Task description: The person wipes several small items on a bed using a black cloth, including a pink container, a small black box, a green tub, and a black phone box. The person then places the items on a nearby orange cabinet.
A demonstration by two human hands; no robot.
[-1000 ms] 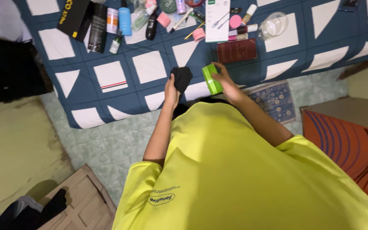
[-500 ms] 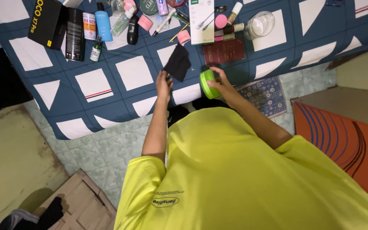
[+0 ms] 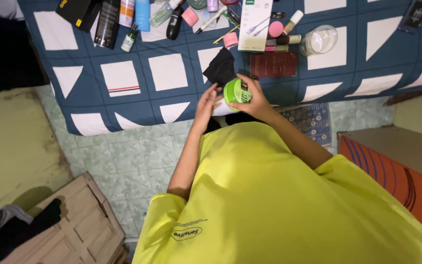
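Observation:
My right hand (image 3: 252, 98) grips a round green jar (image 3: 234, 91) just above the near edge of the blue-and-white patterned bedspread (image 3: 167, 73). Close beside the jar on its left is my left hand (image 3: 206, 100), fingers spread and holding nothing. A black cloth (image 3: 221, 66) lies on the bedspread just beyond both hands. My yellow shirt fills the lower part of the view.
Along the far side of the bedspread lie several bottles and tubes, a white box (image 3: 255, 19), a dark red booklet (image 3: 273, 64), a clear glass jar (image 3: 320, 40) and pink round items. An orange cabinet (image 3: 396, 166) stands right; a wooden panel (image 3: 69, 230) lies lower left on the tiled floor.
My left hand has let go of the black cloth, which now lies on the bedspread, and moved over beside the green jar. My right hand has turned the jar upward.

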